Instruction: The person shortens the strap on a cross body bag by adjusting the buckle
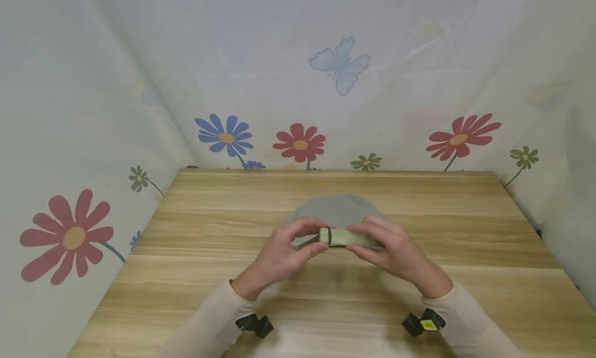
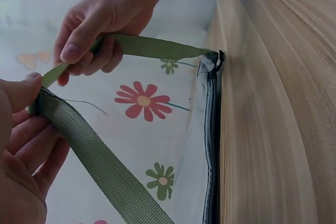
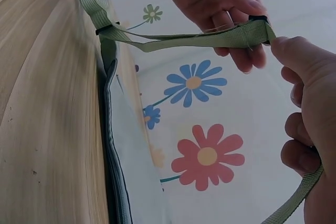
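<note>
Clearly, both hands are clamped on the green strap (image 1: 343, 237): the left hand (image 1: 281, 252), at its 9 o'clock end, pinches it beside the black slider (image 1: 329, 236) with thumb and fingers, while the right hand (image 1: 393, 247), toward 3 o'clock, grips it between thumb and fingers. Just beyond, at 12 o'clock from the strap, the grey bag (image 1: 342, 208) lies on the wooden table (image 1: 209, 234), and the left wrist view shows the strap running to its edge. Farther out hangs a pale sheet (image 1: 261, 78), with a butterfly (image 1: 341, 65) at 12 o'clock and a large red flower (image 1: 73, 238) at 9.
</note>
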Demonstrator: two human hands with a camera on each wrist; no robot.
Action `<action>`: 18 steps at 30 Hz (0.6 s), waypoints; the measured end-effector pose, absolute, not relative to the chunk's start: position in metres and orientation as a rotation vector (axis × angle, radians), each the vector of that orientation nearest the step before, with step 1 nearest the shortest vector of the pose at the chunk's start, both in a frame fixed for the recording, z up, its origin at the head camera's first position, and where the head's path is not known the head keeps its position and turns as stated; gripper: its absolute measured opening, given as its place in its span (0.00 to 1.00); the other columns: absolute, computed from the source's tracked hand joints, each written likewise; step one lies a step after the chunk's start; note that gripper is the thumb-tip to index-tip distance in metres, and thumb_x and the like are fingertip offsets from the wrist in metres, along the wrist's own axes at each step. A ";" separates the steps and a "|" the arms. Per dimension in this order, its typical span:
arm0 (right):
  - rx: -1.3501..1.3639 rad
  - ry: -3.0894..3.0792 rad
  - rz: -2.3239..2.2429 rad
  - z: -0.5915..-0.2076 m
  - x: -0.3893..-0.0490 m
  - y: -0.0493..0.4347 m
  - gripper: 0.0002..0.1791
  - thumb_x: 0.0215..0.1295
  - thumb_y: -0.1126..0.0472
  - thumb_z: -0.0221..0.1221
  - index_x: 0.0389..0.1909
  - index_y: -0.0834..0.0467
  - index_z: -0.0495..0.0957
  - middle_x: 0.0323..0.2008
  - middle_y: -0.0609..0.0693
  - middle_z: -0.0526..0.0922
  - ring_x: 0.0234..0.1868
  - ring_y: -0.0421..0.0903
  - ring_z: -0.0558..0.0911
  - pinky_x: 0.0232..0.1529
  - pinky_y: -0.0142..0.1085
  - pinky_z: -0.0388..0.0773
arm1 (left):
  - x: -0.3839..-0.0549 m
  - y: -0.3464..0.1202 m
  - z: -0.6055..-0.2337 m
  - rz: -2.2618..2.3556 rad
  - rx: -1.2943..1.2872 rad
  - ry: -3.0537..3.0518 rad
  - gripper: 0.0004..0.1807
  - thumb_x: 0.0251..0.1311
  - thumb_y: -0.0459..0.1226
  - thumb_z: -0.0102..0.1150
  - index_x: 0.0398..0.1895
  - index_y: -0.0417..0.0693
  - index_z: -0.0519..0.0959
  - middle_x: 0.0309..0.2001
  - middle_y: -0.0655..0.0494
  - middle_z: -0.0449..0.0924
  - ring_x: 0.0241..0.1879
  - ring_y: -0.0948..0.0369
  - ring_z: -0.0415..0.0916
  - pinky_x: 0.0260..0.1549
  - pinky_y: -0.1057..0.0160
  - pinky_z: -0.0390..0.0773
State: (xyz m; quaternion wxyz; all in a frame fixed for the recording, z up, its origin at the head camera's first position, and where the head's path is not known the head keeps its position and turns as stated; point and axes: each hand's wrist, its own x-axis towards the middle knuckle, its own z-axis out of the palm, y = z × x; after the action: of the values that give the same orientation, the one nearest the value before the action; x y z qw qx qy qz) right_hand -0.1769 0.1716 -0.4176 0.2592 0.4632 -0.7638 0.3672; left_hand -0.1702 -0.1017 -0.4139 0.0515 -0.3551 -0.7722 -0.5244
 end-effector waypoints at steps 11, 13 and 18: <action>1.301 -2.029 1.020 -0.418 -0.179 0.162 0.17 0.79 0.48 0.63 0.50 0.59 0.87 0.38 0.46 0.84 0.27 0.38 0.74 0.29 0.23 0.72 | -0.170 -0.100 -0.414 -1.700 -1.093 -2.358 0.19 0.68 0.32 0.73 0.60 0.47 0.82 0.58 0.51 0.89 0.62 0.54 0.87 0.63 0.52 0.85; 1.315 -2.042 1.012 -0.416 -0.179 0.159 0.17 0.79 0.48 0.63 0.51 0.59 0.87 0.38 0.46 0.85 0.28 0.38 0.76 0.30 0.23 0.73 | -0.171 -0.099 -0.415 -1.651 -1.110 -2.368 0.18 0.68 0.34 0.74 0.59 0.49 0.83 0.56 0.54 0.89 0.60 0.57 0.87 0.63 0.57 0.85; 1.331 -2.069 1.005 -0.416 -0.180 0.159 0.18 0.78 0.48 0.64 0.53 0.59 0.86 0.39 0.47 0.85 0.29 0.39 0.76 0.31 0.24 0.74 | -0.173 -0.098 -0.417 -1.565 -1.204 -2.297 0.15 0.69 0.33 0.73 0.57 0.47 0.85 0.53 0.52 0.89 0.57 0.57 0.88 0.61 0.57 0.87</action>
State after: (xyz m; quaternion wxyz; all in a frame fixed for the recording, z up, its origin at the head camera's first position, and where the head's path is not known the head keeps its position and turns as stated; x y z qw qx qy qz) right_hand -0.1795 0.1586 -0.4155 0.2397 0.4862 -0.7559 0.3672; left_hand -0.1733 -0.0981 -0.4174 0.0563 -0.3970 -0.7571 -0.5158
